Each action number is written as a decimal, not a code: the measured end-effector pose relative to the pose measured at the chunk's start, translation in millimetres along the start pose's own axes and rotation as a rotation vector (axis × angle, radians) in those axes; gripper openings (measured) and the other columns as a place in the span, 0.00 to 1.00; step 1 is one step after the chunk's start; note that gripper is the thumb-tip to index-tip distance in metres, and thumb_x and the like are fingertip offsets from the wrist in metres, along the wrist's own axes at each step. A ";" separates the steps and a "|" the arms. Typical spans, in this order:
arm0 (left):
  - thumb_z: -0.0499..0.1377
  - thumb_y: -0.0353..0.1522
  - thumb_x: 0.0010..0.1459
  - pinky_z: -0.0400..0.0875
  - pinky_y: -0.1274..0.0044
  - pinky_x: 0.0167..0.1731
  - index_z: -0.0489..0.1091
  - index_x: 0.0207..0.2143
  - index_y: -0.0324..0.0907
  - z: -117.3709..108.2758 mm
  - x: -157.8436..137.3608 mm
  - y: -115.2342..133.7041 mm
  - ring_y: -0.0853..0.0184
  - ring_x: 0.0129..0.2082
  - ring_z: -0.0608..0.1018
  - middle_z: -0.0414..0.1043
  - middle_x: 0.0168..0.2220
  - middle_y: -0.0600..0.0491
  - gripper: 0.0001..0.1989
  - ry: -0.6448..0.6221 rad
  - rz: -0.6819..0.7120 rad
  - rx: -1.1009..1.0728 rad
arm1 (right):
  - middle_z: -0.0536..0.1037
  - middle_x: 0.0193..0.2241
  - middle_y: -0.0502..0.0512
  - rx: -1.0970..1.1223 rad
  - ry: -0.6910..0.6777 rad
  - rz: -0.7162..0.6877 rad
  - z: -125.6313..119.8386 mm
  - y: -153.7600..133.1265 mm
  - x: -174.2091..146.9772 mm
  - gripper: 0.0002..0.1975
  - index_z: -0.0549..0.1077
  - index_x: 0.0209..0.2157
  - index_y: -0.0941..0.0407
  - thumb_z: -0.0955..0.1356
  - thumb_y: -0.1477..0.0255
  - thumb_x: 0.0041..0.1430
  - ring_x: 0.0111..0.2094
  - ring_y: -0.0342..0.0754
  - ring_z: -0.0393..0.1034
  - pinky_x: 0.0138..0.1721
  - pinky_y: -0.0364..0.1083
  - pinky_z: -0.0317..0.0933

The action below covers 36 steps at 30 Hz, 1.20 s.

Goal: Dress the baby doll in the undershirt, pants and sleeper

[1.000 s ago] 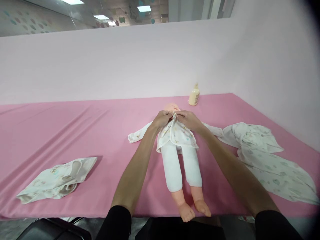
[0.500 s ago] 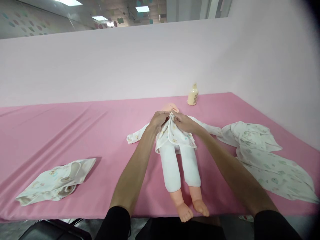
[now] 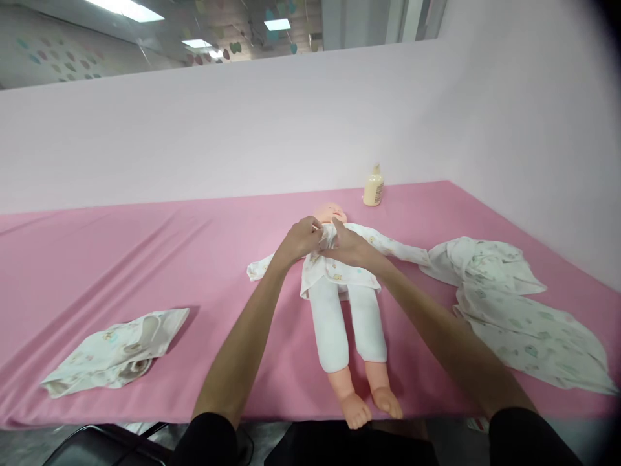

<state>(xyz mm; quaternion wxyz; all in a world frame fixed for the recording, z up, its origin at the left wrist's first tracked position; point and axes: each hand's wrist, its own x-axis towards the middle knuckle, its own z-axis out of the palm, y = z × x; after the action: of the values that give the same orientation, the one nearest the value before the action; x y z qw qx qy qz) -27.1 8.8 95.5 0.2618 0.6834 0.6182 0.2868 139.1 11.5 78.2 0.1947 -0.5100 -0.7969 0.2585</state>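
A baby doll [image 3: 356, 414] lies on its back, feet toward me, in white leggings [image 3: 327, 323] and a white printed baby shirt [image 3: 361, 275]. At the upper chest, my left hand [image 3: 301, 239] is closed in a pinch on the edge of the shirt's front, which is lifted a little. My right hand [image 3: 353, 247] rests over the chest on the shirt, thumb and fingers apart, the fingers stretched toward my left hand. Both hands partly hide the neckline and the fastening. The doll's sleeves lie spread out to either side.
Pink cloth covers the table [image 3: 145, 259]. A cream pump bottle [image 3: 373, 188] stands behind the doll near the white wall [image 3: 218, 129]. Folded printed clothing [image 3: 116, 349] lies at left, a crumpled printed cloth [image 3: 528, 330] at right. A black chair [image 3: 101, 446] is below the front edge.
Both hands were together at the collar; now they have separated slightly and come lower on the chest. My right hand has opened, and more of the doll's head shows.
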 end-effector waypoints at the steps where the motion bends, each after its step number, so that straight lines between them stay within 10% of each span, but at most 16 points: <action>1: 0.54 0.33 0.60 0.64 0.75 0.34 0.68 0.45 0.42 -1.6 -9.0 3.1 0.64 0.37 0.75 0.75 0.41 0.49 0.11 -0.023 0.007 0.102 | 0.75 0.49 0.65 -0.052 0.018 0.006 2.9 -1.5 0.2 0.44 0.48 0.68 0.58 0.68 0.59 0.56 0.44 0.58 0.71 0.37 0.48 0.61; 10: 0.53 0.37 0.66 0.67 0.71 0.39 0.64 0.47 0.41 29.9 -82.4 5.7 0.59 0.46 0.73 0.69 0.49 0.46 0.11 -0.070 0.203 0.599 | 0.76 0.35 0.57 0.049 0.044 0.065 -18.0 10.4 -1.3 0.37 0.53 0.67 0.58 0.64 0.69 0.55 0.34 0.53 0.70 0.30 0.46 0.60; 17: 0.45 0.26 0.67 0.65 0.72 0.32 0.66 0.47 0.39 50.5 -71.6 -7.7 0.59 0.42 0.75 0.70 0.45 0.44 0.13 0.164 0.163 0.836 | 0.76 0.41 0.59 0.154 0.100 0.121 -31.9 16.1 -3.8 0.27 0.64 0.58 0.56 0.64 0.69 0.57 0.35 0.52 0.70 0.29 0.46 0.61; 27: 0.50 0.28 0.62 0.64 0.73 0.35 0.63 0.33 0.43 19.1 -110.4 6.4 0.63 0.39 0.73 0.71 0.39 0.50 0.06 -0.009 0.114 0.482 | 0.77 0.41 0.59 0.121 0.060 0.129 -38.2 13.4 -7.2 0.17 0.70 0.47 0.57 0.65 0.68 0.55 0.33 0.49 0.69 0.28 0.45 0.57; 36: 0.49 0.28 0.66 0.68 0.71 0.38 0.66 0.44 0.38 67.5 -78.9 18.2 0.57 0.46 0.72 0.69 0.45 0.43 0.08 0.156 0.122 0.867 | 0.70 0.27 0.51 0.040 -0.030 0.080 -41.1 5.2 -15.6 0.06 0.71 0.34 0.56 0.66 0.74 0.50 0.25 0.44 0.60 0.25 0.45 0.48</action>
<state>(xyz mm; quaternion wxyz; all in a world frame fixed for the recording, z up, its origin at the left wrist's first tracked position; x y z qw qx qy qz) 28.2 -71.7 55.9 -0.1138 0.7416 0.6577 0.0670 172.8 7.8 106.7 0.1824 -0.5335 -0.7734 0.2898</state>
